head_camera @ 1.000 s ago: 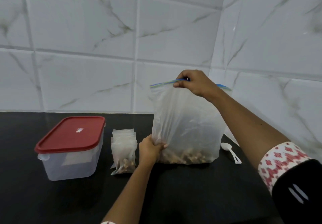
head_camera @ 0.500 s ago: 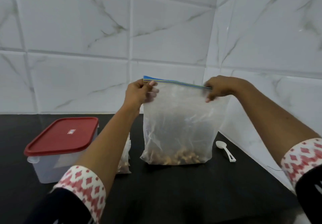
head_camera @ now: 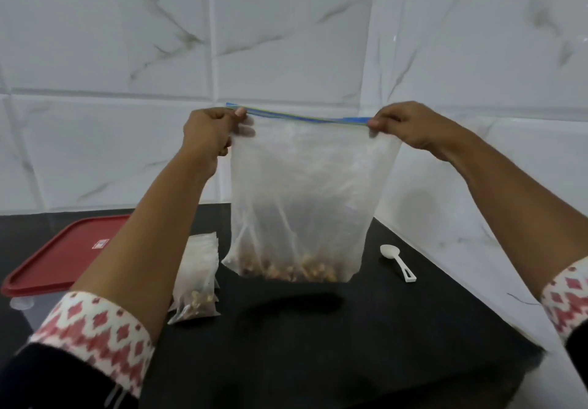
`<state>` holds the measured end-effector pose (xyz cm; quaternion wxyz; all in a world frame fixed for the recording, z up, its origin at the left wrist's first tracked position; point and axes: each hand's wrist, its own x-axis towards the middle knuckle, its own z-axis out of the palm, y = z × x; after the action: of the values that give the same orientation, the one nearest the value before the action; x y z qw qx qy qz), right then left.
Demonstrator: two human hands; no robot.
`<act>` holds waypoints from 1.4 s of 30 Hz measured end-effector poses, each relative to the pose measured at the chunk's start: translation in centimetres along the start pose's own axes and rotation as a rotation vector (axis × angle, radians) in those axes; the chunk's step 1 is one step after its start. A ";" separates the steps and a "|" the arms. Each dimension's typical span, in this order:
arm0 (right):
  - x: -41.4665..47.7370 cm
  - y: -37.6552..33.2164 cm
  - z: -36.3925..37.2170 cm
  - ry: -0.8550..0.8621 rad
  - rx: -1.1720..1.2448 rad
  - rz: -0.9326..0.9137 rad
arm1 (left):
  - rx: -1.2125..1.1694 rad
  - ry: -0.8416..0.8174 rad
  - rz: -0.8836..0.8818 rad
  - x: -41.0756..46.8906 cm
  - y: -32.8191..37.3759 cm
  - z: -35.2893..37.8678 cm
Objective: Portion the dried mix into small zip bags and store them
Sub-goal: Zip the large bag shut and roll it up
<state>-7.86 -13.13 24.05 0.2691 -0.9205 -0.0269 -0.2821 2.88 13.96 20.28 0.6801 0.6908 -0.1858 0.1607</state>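
My left hand (head_camera: 211,131) has left the big bag's (head_camera: 305,192) lower corner and now pinches the left end of its zip strip (head_camera: 302,117). My right hand (head_camera: 405,123) has slid from mid-strip to the right end. The bag, earlier standing on the tabletop (head_camera: 318,345), now hangs above it.

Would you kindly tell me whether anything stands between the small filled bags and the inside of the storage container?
Yes: the red lid sits on the clear container, so the small bags beside it cannot go in yet. Both hands are busy too: the left hand and right hand pinch the zip edge of the big bag.
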 end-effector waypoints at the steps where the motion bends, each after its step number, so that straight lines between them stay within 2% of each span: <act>1: 0.4 0.1 0.2 0.082 -0.042 -0.017 | 0.027 0.026 -0.006 0.2 -0.2 0.2; 3: 1.5 0.4 0.8 0.118 -0.165 0.004 | 0.151 0.097 -0.031 0.7 -1.3 0.5; 5: 2.4 1.5 2.0 0.019 -0.323 0.156 | 0.280 0.095 -0.054 0.7 -2.9 1.2; 7: 3.0 2.5 3.2 0.076 -0.297 0.249 | 0.377 0.110 -0.017 1.0 -3.9 2.1; 9: 3.5 3.0 4.0 0.193 -0.040 0.303 | 0.296 0.163 0.001 1.9 -3.6 3.0; 11: 3.7 3.0 4.3 0.306 0.197 0.304 | 0.066 0.155 -0.011 2.7 -2.4 3.5; 13: 3.6 2.7 4.0 0.419 0.235 0.221 | -0.120 0.123 0.034 2.8 -1.3 3.4; 15: 2.6 2.1 3.3 0.455 0.216 0.159 | -0.152 0.107 0.106 2.1 -0.9 2.9; 17: 0.5 1.7 2.9 0.413 0.225 0.142 | -0.110 0.083 0.124 0.5 -1.2 2.2; 21: -5.8 2.4 4.4 0.215 0.116 0.163 | 0.077 -0.074 -0.030 -5.0 -3.9 -0.1; 23: -9.3 3.5 5.7 0.092 0.037 0.184 | 0.315 -0.142 -0.096 -8.3 -5.7 -1.4; 24: -11.1 4.3 6.4 0.025 -0.001 0.203 | 0.514 -0.185 -0.080 -9.9 -6.5 -1.8; 27: -15.5 6.3 8.3 -0.143 -0.067 0.279 | 1.191 -0.394 0.115 -14.1 -8.0 -2.3; 29: -17.2 6.7 8.9 -0.239 -0.213 0.298 | 1.440 -0.517 0.327 -15.7 -8.8 -1.8; 31: -18.0 6.4 9.0 -0.292 -0.432 0.229 | 1.475 -0.574 0.427 -16.3 -9.6 -1.2; 34: -18.2 6.1 9.8 -0.248 -0.815 -0.082 | 1.335 -0.600 0.258 -16.3 -10.1 -0.7; 36: -17.9 5.9 10.9 -0.267 -0.793 -0.174 | 1.312 -0.609 0.159 -16.5 -10.2 -0.7; 38: -17.3 6.0 12.4 -0.320 -0.649 -0.231 | 1.375 -0.601 0.187 -16.5 -10.3 -0.8; 40: -16.9 6.3 14.1 -0.280 -0.527 -0.327 | 1.423 -0.593 0.201 -16.5 -10.4 -0.8; 42: -16.4 6.7 15.3 -0.210 -0.439 -0.330 | 1.465 -0.605 0.150 -16.7 -10.9 -0.5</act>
<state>-12.54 -9.31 1.43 0.0095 -0.9640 -0.1424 -0.2244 -6.60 15.18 2.76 -0.0397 0.9615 -0.2555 0.0928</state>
